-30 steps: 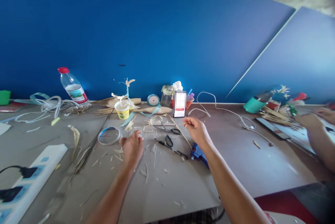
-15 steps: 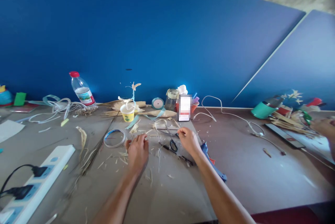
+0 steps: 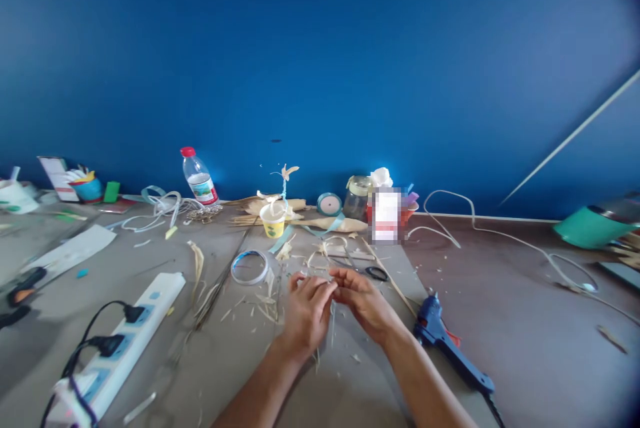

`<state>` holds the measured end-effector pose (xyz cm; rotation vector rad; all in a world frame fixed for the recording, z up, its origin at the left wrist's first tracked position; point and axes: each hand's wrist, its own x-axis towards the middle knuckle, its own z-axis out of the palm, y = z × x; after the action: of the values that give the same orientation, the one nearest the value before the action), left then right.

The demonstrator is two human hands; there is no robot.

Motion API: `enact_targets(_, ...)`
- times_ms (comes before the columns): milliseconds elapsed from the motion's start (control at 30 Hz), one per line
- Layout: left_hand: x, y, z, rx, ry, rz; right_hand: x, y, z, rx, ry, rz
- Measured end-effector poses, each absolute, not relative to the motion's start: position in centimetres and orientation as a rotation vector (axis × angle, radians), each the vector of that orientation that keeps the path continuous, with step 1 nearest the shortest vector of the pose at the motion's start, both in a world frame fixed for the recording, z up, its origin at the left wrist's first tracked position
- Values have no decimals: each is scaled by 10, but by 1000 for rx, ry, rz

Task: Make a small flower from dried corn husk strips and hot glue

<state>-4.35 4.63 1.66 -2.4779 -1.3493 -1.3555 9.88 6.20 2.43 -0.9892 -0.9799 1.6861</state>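
Observation:
My left hand and my right hand meet over the middle of the table, fingertips touching. Both are closed in a pinch, and whatever they hold is hidden or too small to make out. Just beyond my right hand lies a pair of scissors, its black handle showing. A roll of clear tape rests to the left of my left hand. Pale dried husk scraps are scattered around both hands. Further back, a yellow and white cup holds a small stem wrapped in blue, topped with a pale husk flower.
A blue glue gun lies right of my right forearm. At the left is a white power strip with black plugs. Along the blue partition stand a water bottle, a ribbon spool and a glass jar. A white cable runs rightward.
My hands, apart before, have come together at the fingertips; the left left the tape roll's side and the right moved off the scissors. The view has swung left.

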Motion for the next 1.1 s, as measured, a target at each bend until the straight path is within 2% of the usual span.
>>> enact_targets(267, -42, 38, 20, -2479, -1383, -1062, 97, 58, 21, -866, -629, 1962)
enact_targets(467, -42, 37, 24, -2490, -1401, -969, 98, 57, 18, -832, -496, 2065)
enact_targets(1100, -46, 45, 25, -2322, -1610, -1342, 106, 57, 27, -739, -543, 2056)
